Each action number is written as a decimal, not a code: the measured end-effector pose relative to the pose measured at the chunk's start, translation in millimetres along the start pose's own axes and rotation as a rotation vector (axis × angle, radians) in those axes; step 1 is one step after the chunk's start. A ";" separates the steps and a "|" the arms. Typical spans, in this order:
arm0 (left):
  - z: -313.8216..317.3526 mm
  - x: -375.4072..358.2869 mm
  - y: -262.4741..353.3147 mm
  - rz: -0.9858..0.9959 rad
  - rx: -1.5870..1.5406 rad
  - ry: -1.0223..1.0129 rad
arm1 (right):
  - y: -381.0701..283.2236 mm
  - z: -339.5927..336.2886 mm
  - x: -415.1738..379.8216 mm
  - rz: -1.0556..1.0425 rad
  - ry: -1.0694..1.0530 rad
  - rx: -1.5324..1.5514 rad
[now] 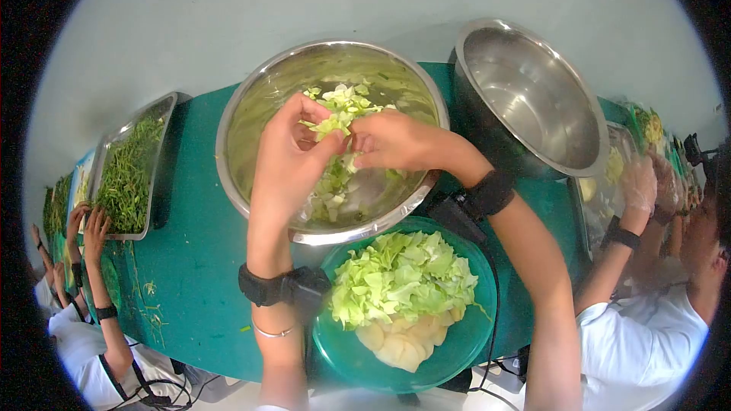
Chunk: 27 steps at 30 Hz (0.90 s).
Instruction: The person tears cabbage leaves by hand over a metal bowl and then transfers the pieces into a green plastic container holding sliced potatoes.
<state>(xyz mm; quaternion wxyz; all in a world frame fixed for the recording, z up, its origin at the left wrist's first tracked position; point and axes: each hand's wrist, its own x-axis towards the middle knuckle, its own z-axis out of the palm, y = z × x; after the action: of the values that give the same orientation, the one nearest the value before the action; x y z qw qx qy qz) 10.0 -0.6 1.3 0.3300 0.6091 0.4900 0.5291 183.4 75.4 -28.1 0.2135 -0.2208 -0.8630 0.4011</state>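
Observation:
Over a large steel bowl [236, 144] I hold a bunch of pale green leaf pieces [343, 103], which look like cabbage or lettuce. My left hand [293, 148] pinches the bunch from the left side. From the right, my right hand [400, 141] has its fingers curled against the same leaves. More torn pieces [329, 202] lie at the bottom of the bowl. Just below, a green plastic bowl [335, 350] carries a heap of leaf pieces [403, 274] and pale, thin slices [403, 339], possibly potato.
An upright-tilted steel basin [525, 95] leans at the back right. A tray of chopped green stalks [133, 175] stands at left, near a co-worker's hands [90, 228]. Another co-worker's gloved hand [640, 183] is at right. A black cable [495, 297] hangs beside my right arm.

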 end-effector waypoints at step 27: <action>0.8 0.7 -2.7 -0.029 0.034 0.007 | -18.5 -11.8 -3.0 -0.082 0.178 0.342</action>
<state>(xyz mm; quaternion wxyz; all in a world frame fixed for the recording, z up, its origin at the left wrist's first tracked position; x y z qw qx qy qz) 10.1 1.0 -1.2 0.3256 0.6054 0.5090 0.5181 188.3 70.0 -7.2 0.3396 -0.1807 -0.7681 0.5119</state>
